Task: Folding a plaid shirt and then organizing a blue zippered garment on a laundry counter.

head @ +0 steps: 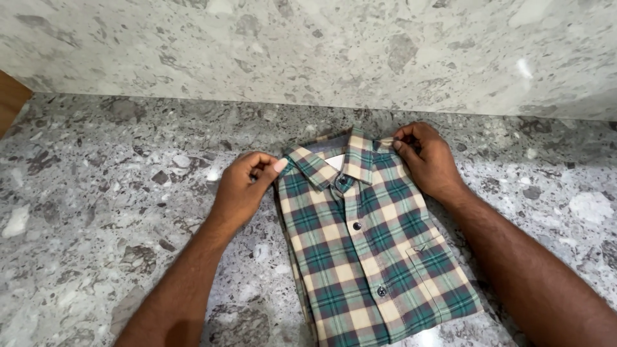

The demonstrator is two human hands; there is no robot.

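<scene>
Worktop [96,212] of grey speckled stone fills the frame from the left edge across, meeting a matching stone wall [321,45] along the top, with a sliver of brown wood [9,96] at the upper left. Left of centre, the left hand [247,186] is closed in a pinch, thumb and fingertips gripping the shoulder corner of a folded plaid shirt [366,257] beside its collar [328,164]. The shirt, checked in green, cream and red, lies face up from the centre toward the lower right of the frame, buttoned, its sides tucked under into a narrow rectangle, with a chest pocket [437,257] showing on the right-hand side. To the right of the collar, the right hand [427,160] is likewise closed, fingers curled and pinching the other shoulder corner against the stone. As a judgement, the folding looks nearly complete, and the step in hand appears to be squaring the shoulders and collar; any further move would call for an even pull from both hands so the folded edges stay aligned and the collar stays flat. No containers are in view: no box, basket or bag sits anywhere on the surface, and the pocket lies flat, with nothing visibly inside it.
</scene>
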